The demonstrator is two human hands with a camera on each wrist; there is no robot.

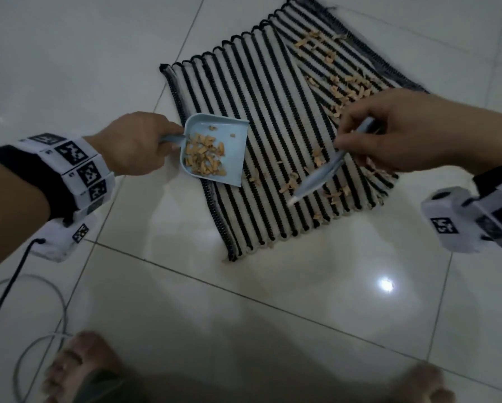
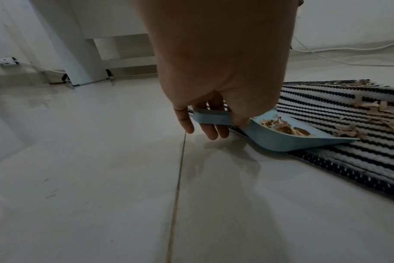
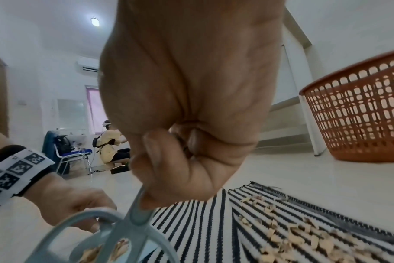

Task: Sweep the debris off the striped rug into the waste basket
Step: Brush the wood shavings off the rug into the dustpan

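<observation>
Home room: tiled floor (image 1: 244,330); air conditioner (image 3: 88,66)

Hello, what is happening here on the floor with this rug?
A person is cleaning a striped rug on the tiled floor. The left hand grips the handle of a light blue dustpan that already holds a pile of tan debris. The right hand holds a small brush over the rug. Many scraps remain on the rug. An orange waste basket stands nearby.

Rug (image 1: 273,135): black and off-white stripes, dark edging. Debris (image 1: 348,91): tan flakes. Dustpan (image 1: 232,146): pale blue. Brush (image 1: 319,175): pale blue-grey, white tip. Basket (image 3: 358,113): orange-brown lattice. Floor (image 1: 185,309): glossy white tiles. Wristbands (image 1: 78,167): white with black square markers.
</observation>
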